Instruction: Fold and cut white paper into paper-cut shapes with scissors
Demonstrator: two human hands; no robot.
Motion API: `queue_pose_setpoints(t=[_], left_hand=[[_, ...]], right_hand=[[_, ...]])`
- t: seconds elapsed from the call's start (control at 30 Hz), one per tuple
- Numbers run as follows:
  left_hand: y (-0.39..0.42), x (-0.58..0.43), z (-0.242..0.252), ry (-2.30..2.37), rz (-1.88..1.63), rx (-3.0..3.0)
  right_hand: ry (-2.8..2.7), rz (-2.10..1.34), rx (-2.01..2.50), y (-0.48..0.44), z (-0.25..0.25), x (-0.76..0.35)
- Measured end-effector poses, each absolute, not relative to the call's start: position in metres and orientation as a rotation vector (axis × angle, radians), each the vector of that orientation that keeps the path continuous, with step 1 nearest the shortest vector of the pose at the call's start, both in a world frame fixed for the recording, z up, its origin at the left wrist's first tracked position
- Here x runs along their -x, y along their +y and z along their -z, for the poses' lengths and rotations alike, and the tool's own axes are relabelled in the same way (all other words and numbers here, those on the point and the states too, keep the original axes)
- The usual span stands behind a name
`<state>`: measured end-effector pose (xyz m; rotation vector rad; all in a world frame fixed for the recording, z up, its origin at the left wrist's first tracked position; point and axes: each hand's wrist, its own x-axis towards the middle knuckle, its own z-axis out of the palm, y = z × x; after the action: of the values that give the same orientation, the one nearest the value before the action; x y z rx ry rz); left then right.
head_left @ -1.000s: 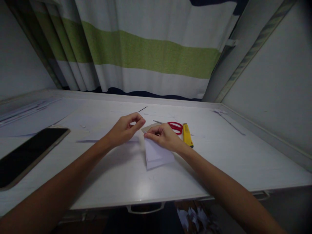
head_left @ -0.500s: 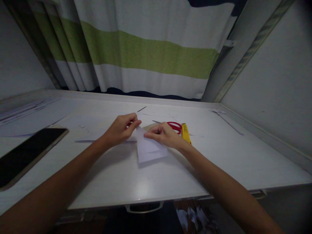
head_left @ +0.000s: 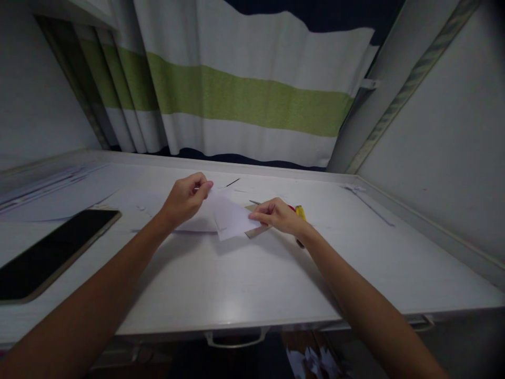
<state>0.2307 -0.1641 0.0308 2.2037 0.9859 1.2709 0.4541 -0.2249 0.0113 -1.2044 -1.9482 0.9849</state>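
Note:
A small folded piece of white paper [head_left: 233, 217] is held between my hands above the desk. My left hand [head_left: 188, 196] is closed in a pinch at the paper's upper left corner. The right corner is pinched between the thumb and fingers of my right hand [head_left: 278, 216]. Under the paper and right hand lies a flat beige piece [head_left: 257, 232], partly covered. Scissors with red handles [head_left: 292, 208] and a yellow utility knife [head_left: 300, 212] lie behind my right hand, which hides much of both.
A dark-screened phone [head_left: 55, 255] lies at the left, with white paper sheets [head_left: 71, 192] behind it. A thin dark stick [head_left: 233, 182] rests beyond my hands. A narrow paper strip [head_left: 371, 206] lies at the right. Curtains [head_left: 244, 100] hang behind the desk [head_left: 221, 287].
My hands have moved apart, the left one leftward and the right one slightly rightward. The paper has turned and lifted, and more of the beige piece shows. The view has shifted slightly.

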Motion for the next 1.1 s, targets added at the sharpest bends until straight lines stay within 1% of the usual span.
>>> queue_pose_setpoints(t=[0.1, 0.17, 0.3, 0.37, 0.47, 0.63, 0.7, 0.77, 0.83, 0.9, 1.0, 1.1], left_hand=[[-0.151, -0.219, -0.033, 1.051, -1.468, -1.978], [-0.146, -0.214, -0.033, 1.064, -1.523, -1.932], [-0.152, -0.222, -0.03, 1.046, -1.393, -2.031], [-0.159, -0.23, -0.027, 1.045, -1.351, -2.062], [-0.164, -0.237, -0.024, 1.045, -1.311, -2.104], [-0.165, -0.238, -0.024, 1.144, -1.204, -2.456], [-0.168, -0.24, -0.024, 1.074, -1.109, -2.627], [-0.173, -0.243, -0.021, 0.867, -0.893, -2.721], [-0.18, -0.247, -0.017, 0.681, -0.637, -2.723], [-0.184, -0.25, -0.013, 0.603, -0.532, -2.674], [-0.185, -0.25, -0.011, 0.676, -0.65, -2.491], [-0.182, -0.249, -0.014, 0.81, -0.845, -2.247]], right_hand=[[-1.982, -0.941, 1.304, -0.22, -0.014, -0.472], [-1.927, -0.851, 1.365, -0.219, -0.019, -0.48], [-1.756, -0.616, 1.25, -0.221, -0.028, -0.474], [-1.775, -0.648, 1.167, -0.223, -0.027, -0.463], [-1.86, -0.689, 1.2, -0.222, -0.019, -0.452], [-1.995, -0.506, 1.302, -0.221, -0.009, -0.45], [-2.1, -0.403, 1.295, -0.225, -0.008, -0.447], [-2.203, -0.335, 1.263, -0.229, -0.009, -0.442], [-2.258, -0.332, 1.223, -0.231, -0.01, -0.439], [-2.247, -0.325, 1.242, -0.23, -0.013, -0.443], [-2.125, -0.171, 1.489, -0.221, -0.017, -0.464], [-2.031, 0.014, 1.967, -0.211, -0.012, -0.491]])
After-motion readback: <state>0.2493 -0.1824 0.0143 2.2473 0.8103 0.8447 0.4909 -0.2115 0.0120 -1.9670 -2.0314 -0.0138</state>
